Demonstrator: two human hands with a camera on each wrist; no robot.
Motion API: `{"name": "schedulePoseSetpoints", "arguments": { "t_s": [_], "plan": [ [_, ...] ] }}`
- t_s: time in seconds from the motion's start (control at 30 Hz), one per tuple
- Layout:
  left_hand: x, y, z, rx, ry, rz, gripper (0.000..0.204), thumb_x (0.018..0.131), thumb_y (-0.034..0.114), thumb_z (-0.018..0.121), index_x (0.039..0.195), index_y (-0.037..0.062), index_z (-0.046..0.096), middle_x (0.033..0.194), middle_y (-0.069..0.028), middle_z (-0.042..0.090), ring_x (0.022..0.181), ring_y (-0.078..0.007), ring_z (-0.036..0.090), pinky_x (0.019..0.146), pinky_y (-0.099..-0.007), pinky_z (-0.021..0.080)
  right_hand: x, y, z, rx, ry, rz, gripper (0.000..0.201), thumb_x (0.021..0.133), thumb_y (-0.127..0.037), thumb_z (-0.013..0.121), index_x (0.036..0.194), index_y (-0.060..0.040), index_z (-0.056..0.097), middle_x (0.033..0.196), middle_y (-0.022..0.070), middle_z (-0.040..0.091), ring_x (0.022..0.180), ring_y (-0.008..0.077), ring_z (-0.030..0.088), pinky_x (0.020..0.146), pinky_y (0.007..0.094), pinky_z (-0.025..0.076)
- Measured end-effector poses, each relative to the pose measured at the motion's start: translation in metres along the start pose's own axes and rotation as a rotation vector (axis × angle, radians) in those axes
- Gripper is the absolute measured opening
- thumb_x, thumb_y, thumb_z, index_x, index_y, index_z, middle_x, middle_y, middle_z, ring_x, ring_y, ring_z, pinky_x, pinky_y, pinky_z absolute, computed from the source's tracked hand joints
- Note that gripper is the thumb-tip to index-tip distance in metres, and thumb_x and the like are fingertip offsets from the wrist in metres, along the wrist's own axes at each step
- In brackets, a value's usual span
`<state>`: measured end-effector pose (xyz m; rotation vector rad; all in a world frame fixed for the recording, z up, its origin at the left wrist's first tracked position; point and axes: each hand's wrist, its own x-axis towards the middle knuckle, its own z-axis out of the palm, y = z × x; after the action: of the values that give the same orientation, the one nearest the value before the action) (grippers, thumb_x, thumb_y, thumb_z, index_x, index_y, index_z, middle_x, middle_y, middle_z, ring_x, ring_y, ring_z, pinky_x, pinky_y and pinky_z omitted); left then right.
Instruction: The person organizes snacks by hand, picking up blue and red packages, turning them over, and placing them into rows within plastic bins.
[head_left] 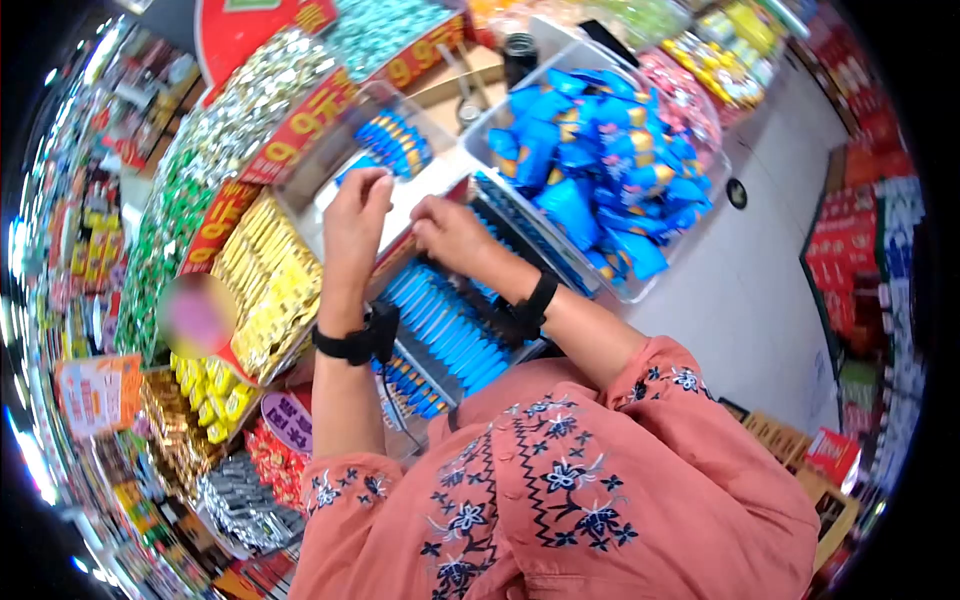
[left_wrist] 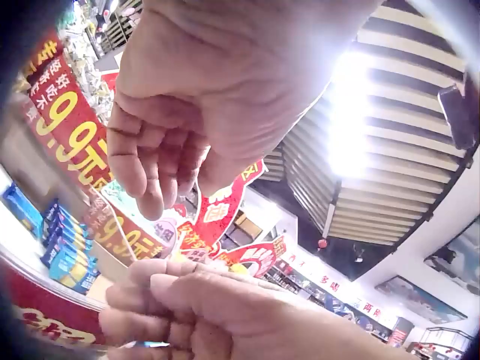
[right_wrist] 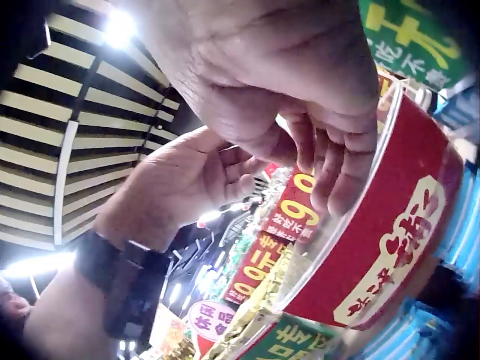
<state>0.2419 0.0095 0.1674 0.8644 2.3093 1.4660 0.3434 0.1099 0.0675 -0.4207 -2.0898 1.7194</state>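
Both hands meet over a clear bin (head_left: 300, 175) of blue packets (head_left: 400, 145). Left hand (head_left: 355, 215) and right hand (head_left: 450, 235) have curled fingers; whether they hold anything, I cannot tell. The packets look light and slippery, best pinched at the ends.

Open room lies over the near-empty clear bin (head_left: 400, 190), whose white floor is bare apart from a few blue packets (head_left: 395, 145) in its far corner. Both the left hand (head_left: 355, 215) and the right hand (head_left: 450, 235) hover at its near red rim (fingers curled, close together). The heaped tub of blue packets (head_left: 600, 170) walls off the right, yellow sweets (head_left: 265, 285) the left, and rows of blue sticks (head_left: 450, 325) fill the bin below
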Motion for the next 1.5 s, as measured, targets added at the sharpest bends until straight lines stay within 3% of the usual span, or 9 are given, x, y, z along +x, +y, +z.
{"name": "schedulePoseSetpoints", "arguments": {
  "t_s": [0.03, 0.17, 0.4, 0.67, 0.73, 0.9, 1.0, 1.13, 1.5],
  "plan": [
    [-0.002, 0.007, 0.001, -0.012, -0.055, 0.01, 0.025, 0.098, 0.026, 0.062, 0.111, 0.0053, 0.066, 0.093, -0.0009, 0.067, 0.081, -0.0099, 0.065, 0.066, -0.0239, 0.05, -0.013, -0.013, -0.009, -0.004, -0.105, 0.008, 0.012, 0.093, -0.011, 0.057, 0.099, -0.0008, 0.062, 0.081, 0.0096, 0.065, 0.072, 0.0152, 0.063, 0.066, 0.0334, 0.053],
    [-0.01, 0.042, 0.03, -0.077, -0.139, 0.12, 0.022, 0.099, 0.022, 0.063, 0.11, 0.0035, 0.066, 0.094, 0.0, 0.066, 0.084, -0.0084, 0.063, 0.072, -0.0229, 0.049, -0.057, -0.062, -0.042, -0.141, -0.313, -0.097, 0.02, 0.093, -0.017, 0.058, 0.1, 0.0008, 0.063, 0.09, 0.018, 0.069, 0.084, 0.032, 0.068, 0.075, 0.0402, 0.053],
    [-0.022, 0.096, 0.095, -0.108, -0.379, 0.208, 0.021, 0.099, 0.018, 0.064, 0.113, 0.0019, 0.065, 0.096, -0.0006, 0.066, 0.085, -0.008, 0.06, 0.075, -0.0226, 0.049, -0.108, -0.113, -0.117, -0.118, -0.36, -0.021, 0.024, 0.093, -0.016, 0.057, 0.106, 0.002, 0.064, 0.098, 0.0186, 0.069, 0.091, 0.0297, 0.068, 0.08, 0.0383, 0.052],
    [-0.042, 0.128, 0.161, 0.127, -0.353, 0.546, 0.033, 0.093, 0.021, 0.071, 0.118, 0.0015, 0.061, 0.106, -0.0104, 0.068, 0.093, -0.0182, 0.066, 0.082, -0.0306, 0.053, -0.142, -0.134, -0.224, -0.021, 0.41, -0.06, 0.017, 0.097, -0.011, 0.052, 0.105, -0.0015, 0.063, 0.087, 0.0097, 0.066, 0.078, 0.0152, 0.067, 0.071, 0.0304, 0.053],
    [-0.045, 0.13, 0.173, 0.172, -0.31, 0.616, 0.032, 0.09, 0.02, 0.073, 0.113, 0.0023, 0.061, 0.102, -0.0151, 0.066, 0.089, -0.0285, 0.066, 0.077, -0.0369, 0.054, -0.138, -0.117, -0.246, -0.233, 0.575, -0.146, 0.019, 0.096, -0.009, 0.051, 0.107, 0.0, 0.063, 0.096, 0.0162, 0.067, 0.087, 0.0242, 0.068, 0.077, 0.0343, 0.053],
    [-0.049, 0.129, 0.193, 0.322, -0.256, 0.756, 0.029, 0.086, 0.02, 0.073, 0.106, 0.0025, 0.062, 0.099, -0.018, 0.065, 0.089, -0.0383, 0.065, 0.075, -0.044, 0.053, -0.137, -0.112, -0.254, -0.477, 0.601, -0.187, 0.023, 0.097, -0.007, 0.05, 0.114, 0.0008, 0.061, 0.107, 0.0181, 0.067, 0.101, 0.0278, 0.066, 0.087, 0.0368, 0.051],
    [-0.044, 0.121, 0.194, 0.329, -0.247, 0.717, 0.036, 0.091, 0.024, 0.073, 0.116, 0.0023, 0.063, 0.095, -0.0114, 0.068, 0.081, -0.0224, 0.066, 0.071, -0.0338, 0.052, -0.132, -0.105, -0.255, -0.429, 0.592, -0.194, 0.024, 0.098, -0.007, 0.049, 0.117, 0.0018, 0.06, 0.109, 0.0143, 0.068, 0.101, 0.0216, 0.066, 0.09, 0.0337, 0.051],
    [-0.04, 0.131, 0.16, -0.209, -0.549, 0.05, 0.033, 0.094, 0.028, 0.07, 0.115, 0.0028, 0.064, 0.087, 0.001, 0.065, 0.073, -0.005, 0.058, 0.058, -0.0194, 0.043, -0.129, -0.11, -0.254, -0.301, 0.647, -0.232, 0.022, 0.097, -0.007, 0.051, 0.114, 0.0023, 0.061, 0.107, 0.0185, 0.068, 0.099, 0.0271, 0.068, 0.087, 0.0357, 0.052],
    [-0.061, 0.118, 0.058, -0.559, -0.503, -0.21, 0.022, 0.099, 0.022, 0.064, 0.112, 0.0046, 0.065, 0.08, 0.005, 0.057, 0.062, -0.0021, 0.051, 0.053, -0.0181, 0.039, -0.111, -0.14, -0.194, 0.021, 0.285, -0.124, 0.03, 0.103, -0.021, 0.055, 0.125, -0.001, 0.058, 0.115, 0.0081, 0.064, 0.099, 0.0133, 0.063, 0.08, 0.0266, 0.052]
  ]
}}
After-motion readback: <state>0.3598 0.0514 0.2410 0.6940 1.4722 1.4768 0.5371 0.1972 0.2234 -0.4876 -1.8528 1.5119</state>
